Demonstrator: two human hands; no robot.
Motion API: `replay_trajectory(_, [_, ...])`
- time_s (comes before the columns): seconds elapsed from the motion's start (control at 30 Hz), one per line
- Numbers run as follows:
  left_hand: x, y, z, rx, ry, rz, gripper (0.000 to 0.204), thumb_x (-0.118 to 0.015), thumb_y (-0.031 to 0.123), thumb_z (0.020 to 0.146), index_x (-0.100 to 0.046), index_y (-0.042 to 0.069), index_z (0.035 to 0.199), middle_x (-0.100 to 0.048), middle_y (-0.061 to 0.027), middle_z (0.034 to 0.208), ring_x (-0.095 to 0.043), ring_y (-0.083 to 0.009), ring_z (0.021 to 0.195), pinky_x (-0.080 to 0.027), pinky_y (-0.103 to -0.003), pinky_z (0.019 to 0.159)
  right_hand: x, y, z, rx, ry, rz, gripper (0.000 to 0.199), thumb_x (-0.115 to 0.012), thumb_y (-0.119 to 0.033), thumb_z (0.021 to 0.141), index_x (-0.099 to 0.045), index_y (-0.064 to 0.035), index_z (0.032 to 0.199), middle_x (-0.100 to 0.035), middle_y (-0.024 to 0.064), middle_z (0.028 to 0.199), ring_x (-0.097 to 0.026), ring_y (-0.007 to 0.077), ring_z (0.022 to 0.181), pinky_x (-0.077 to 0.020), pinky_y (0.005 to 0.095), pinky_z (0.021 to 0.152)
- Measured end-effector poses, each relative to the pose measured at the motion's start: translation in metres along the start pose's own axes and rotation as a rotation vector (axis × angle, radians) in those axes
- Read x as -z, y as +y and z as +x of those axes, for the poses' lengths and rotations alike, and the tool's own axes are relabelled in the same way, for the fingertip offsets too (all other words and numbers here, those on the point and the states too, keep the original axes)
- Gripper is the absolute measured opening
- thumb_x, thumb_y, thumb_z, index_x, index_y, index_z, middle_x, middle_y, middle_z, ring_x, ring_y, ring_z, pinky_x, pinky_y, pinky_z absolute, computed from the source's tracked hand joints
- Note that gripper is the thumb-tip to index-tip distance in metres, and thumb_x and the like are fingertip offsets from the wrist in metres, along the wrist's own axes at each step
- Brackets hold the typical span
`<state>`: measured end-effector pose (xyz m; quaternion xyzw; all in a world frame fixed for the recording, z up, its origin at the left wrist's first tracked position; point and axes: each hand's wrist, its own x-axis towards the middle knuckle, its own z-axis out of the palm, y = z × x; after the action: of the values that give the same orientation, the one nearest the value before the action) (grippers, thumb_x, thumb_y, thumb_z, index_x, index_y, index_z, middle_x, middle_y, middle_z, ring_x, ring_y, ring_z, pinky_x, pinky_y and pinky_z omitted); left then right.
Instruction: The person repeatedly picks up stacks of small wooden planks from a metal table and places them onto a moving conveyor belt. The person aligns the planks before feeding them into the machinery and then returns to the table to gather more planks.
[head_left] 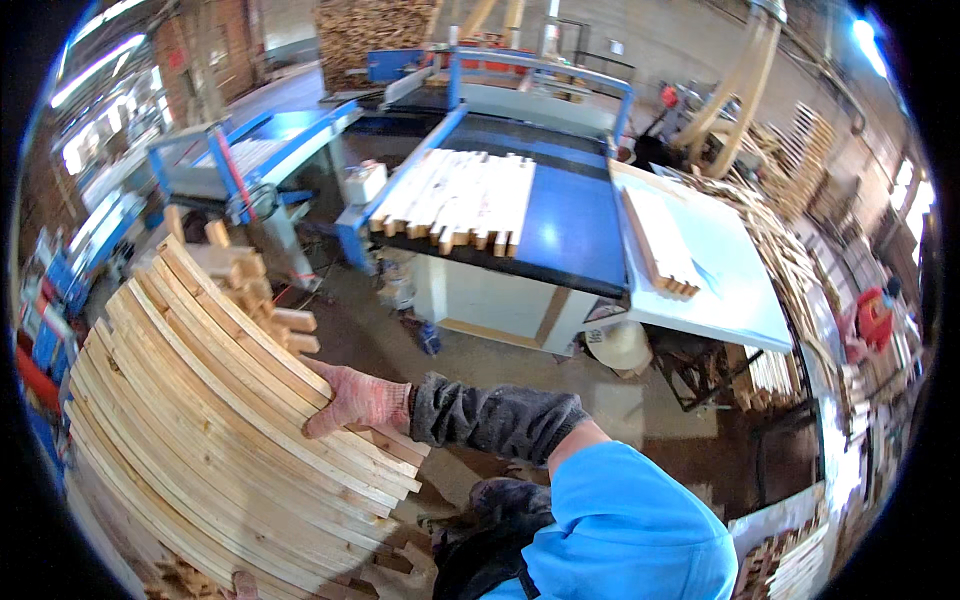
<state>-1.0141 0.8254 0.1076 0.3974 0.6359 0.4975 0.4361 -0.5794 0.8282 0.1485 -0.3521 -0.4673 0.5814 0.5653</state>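
Observation:
A broad layer of long pale wooden strips [220,420], lying side by side, fills the lower left. My right hand [350,400], in a worn reddish work glove, grips the outer strip on the side facing the machine. Its thumb lies on the top face and the fingers bend over the far edge. The arm has a dark grey oversleeve and a bright blue short sleeve. At the bottom edge, only a small part of my left hand [244,586] shows against the strips; its fingers are mostly out of sight.
Ahead stands a blue-framed machine table [565,225] with a row of wooden pieces [460,195]. A white side table [735,275] to its right bears more pieces. Stacked wood blocks [250,280] stand behind the strips. A person in red [876,318] is at far right.

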Motion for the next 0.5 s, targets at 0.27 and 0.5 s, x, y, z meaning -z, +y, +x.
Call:
replay_trajectory(0.27, [-0.199, 0.027, -0.064, 0.024, -0.242, 0.172, 0.072, -0.075, 0.025, 0.093, -0.049, 0.003, 0.156, -0.067, -0.016, 0.127, -0.067, -0.0292, 0.103, -0.06, -0.046, 0.09, 0.15, -0.061, -0.165, 0.124, 0.317, -0.056, 0.109, -0.091, -0.002, 0.084, -0.027, -0.0064, 0.173, -0.059, 0.0141, 0.155, -0.054, 0.0231, 0.142, -0.0449, 0.0382, 0.121])
replay_trajectory(0.5, [-0.413, 0.04, -0.171, -0.052, -0.636, 0.232, 0.082, -0.077, 0.02, 0.087, -0.045, 0.001, 0.16, -0.068, -0.0174, 0.127, -0.071, -0.0279, 0.102, -0.062, -0.04, 0.086, 0.298, -0.086, -0.348, 0.169, 0.691, -0.018, 0.103, -0.092, -0.006, 0.087, -0.032, -0.0068, 0.17, -0.064, 0.0118, 0.149, -0.063, 0.0209, 0.133, -0.0516, 0.039, 0.116])
